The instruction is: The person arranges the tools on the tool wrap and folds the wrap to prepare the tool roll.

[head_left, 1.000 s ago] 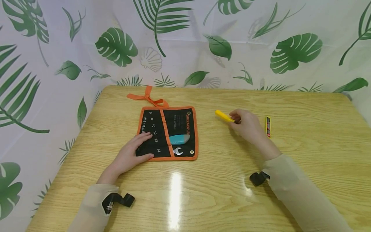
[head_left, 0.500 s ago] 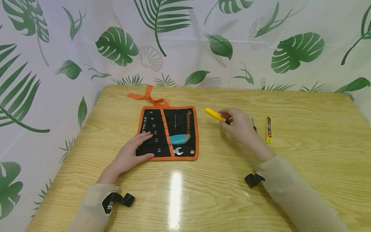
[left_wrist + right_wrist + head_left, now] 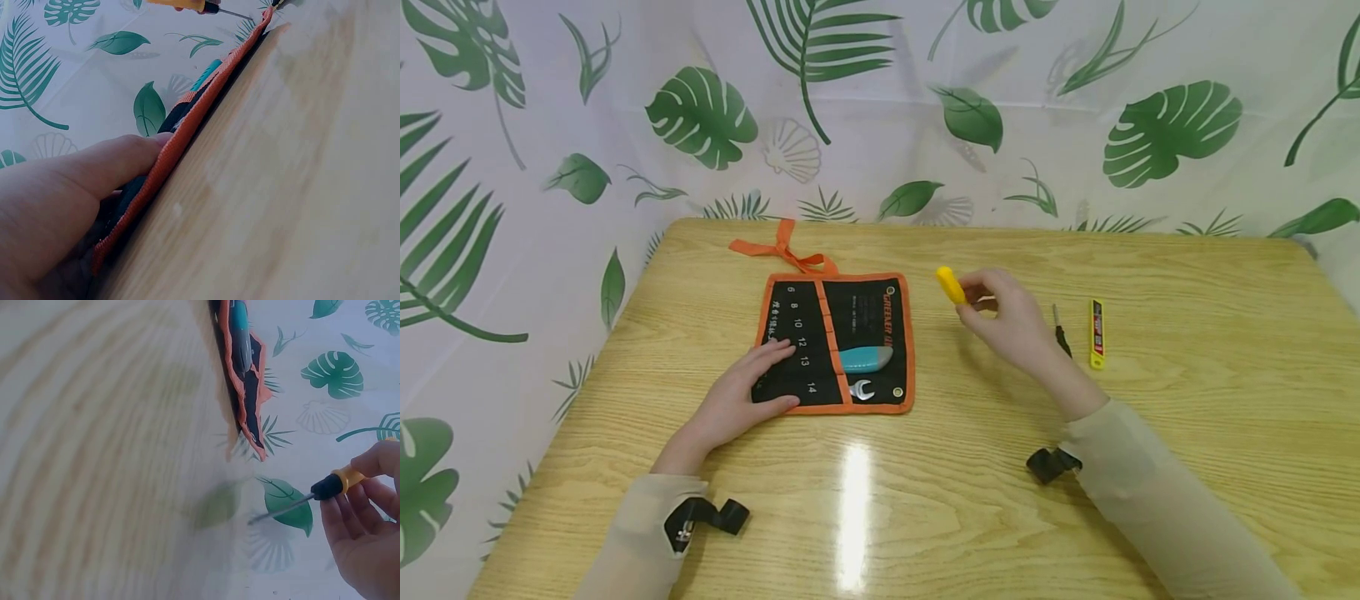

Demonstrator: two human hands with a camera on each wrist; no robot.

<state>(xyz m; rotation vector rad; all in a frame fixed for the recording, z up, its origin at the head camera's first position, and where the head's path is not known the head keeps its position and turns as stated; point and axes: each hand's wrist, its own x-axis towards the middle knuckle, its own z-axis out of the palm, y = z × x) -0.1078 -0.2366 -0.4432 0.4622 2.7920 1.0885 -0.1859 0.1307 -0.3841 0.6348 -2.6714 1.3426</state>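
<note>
A black tool pouch (image 3: 872, 312) with orange edging lies unrolled on the table. Its slots carry printed numbers, and from them stick out a teal-and-grey handle (image 3: 865, 360) and an open-ended wrench (image 3: 862, 390). My left hand (image 3: 730, 404) rests on the pouch's near left part, fingers extended over the cloth, thumb along the bottom edge. To the right of the pouch, above the table, my right hand (image 3: 1011, 325) pinches a screwdriver by its yellow handle (image 3: 951, 285). In the right wrist view the screwdriver's black collar (image 3: 328, 486) and thin metal shaft (image 3: 284, 509) show.
Beyond my right wrist lies a thin tool (image 3: 1060, 333) with a metal tip and black handle, partly hidden. Beside it is a flat yellow item (image 3: 1097, 333) with a dark label and an end hole. An orange tie (image 3: 786, 250) trails behind the pouch. A leaf-patterned sheet (image 3: 865, 108) hangs behind.
My right hand has moved left and slightly away with the screwdriver, whose yellow end has swung to point more away from me. The thin black-handled tool came into sight. My left hand stayed put.
</note>
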